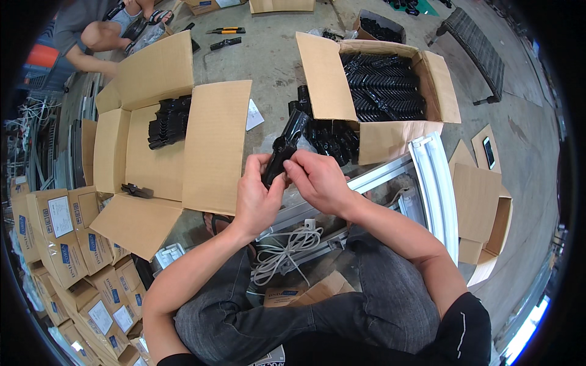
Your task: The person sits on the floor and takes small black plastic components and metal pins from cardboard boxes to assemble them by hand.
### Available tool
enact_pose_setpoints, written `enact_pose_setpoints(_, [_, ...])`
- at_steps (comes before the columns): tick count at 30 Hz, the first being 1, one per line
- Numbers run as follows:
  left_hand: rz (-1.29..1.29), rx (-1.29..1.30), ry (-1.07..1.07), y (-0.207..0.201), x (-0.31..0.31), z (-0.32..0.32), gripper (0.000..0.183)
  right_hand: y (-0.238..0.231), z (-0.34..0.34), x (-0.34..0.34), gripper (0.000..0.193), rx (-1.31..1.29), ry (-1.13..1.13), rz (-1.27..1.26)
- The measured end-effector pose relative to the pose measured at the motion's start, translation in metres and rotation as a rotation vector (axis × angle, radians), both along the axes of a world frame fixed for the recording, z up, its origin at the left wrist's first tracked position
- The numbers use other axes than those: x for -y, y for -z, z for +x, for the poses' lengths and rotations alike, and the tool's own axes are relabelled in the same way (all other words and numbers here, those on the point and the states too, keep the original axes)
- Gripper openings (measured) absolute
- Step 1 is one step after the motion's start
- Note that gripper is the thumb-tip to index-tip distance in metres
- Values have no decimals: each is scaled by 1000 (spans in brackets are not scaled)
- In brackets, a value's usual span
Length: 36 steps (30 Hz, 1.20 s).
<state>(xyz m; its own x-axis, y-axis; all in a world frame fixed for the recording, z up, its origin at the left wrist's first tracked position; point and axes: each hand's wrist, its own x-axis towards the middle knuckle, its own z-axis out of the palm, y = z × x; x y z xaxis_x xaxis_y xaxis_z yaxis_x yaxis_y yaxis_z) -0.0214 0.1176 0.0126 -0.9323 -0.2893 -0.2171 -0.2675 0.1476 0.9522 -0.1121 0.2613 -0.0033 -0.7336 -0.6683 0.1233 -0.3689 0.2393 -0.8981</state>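
Note:
Between my hands, in front of my knees, is a black jointed plastic part [285,143], tilted with its wider end pointing away from me. My left hand [259,192] is wrapped round its lower end. The fingers of my right hand [320,183] are closed against its near right side; the fingertips partly hide it. Just beyond lies a loose pile of similar black parts [332,139]. An open carton [397,133] at the right is packed with rows of them. Another open carton [210,146] at the left holds a short stack [169,122] of the same parts.
A white metal frame [433,189] and a coiled white cable [290,247] lie by my legs. Small cartons [64,238] are stacked at the left. A phone [489,152] rests on cardboard at the right. Another person [91,36] crouches at the far left. A dark bench [470,52] stands far right.

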Motion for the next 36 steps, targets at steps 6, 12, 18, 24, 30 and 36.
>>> enact_pose_setpoints(6, [-74, 28, 7, -4, 2, -1, 29, -10, 3, 1, 22, -102, 45, 4])
enact_pose_setpoints(12, [-18, -6, -3, 3, 3, 2, 29, -8, 4, 3, 21, -70, 17, 52])
enact_pose_setpoints(18, [86, -9, -5, 6, 0, 1, 28, -3, -4, 0, 25, 33, -21, 43])
enact_pose_setpoints(24, [381, 45, -100, 9, 5, -4, 27, -5, -4, 0, 24, 111, 54, -36])
enact_pose_setpoints(30, [599, 183, -60, 3, 11, -5, 26, 2, -12, -3, 22, 287, 183, -67])
enact_pose_setpoints(36, [712, 170, -39, 0, 14, -5, 25, -1, -10, -5, 17, 243, 133, -128])
